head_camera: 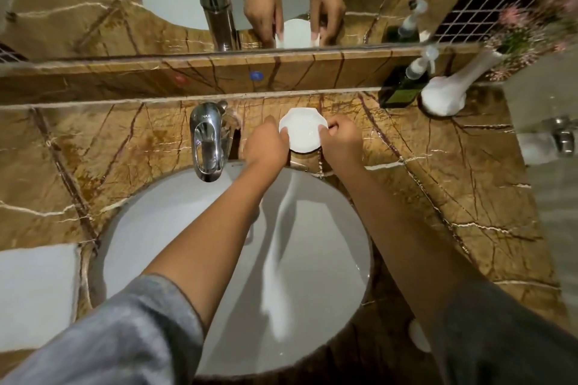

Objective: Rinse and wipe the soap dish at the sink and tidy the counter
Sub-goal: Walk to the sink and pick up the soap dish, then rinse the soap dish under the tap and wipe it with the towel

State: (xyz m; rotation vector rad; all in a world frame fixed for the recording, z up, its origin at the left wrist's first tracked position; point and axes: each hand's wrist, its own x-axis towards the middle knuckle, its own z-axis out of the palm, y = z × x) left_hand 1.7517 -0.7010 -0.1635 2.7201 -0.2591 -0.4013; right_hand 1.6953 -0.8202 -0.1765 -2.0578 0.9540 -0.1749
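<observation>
A small white soap dish (302, 131) with a scalloped rim sits at the back of the brown marble counter (438, 172), just behind the round white sink (316, 259). Both my hands hold it by its sides. My left hand (266, 144) grips its left edge and my right hand (341, 141) grips its right edge. The dish looks empty. Whether it rests on the counter or is lifted slightly, I cannot tell. The chrome tap (208, 141) stands to the left of the dish, with no water running.
A dark green pump bottle (403, 87) and a white vase (447, 97) with pink flowers stand at the back right. A white folded cloth (34, 294) lies on the counter at the left. A mirror runs along the back wall, reflecting my hands.
</observation>
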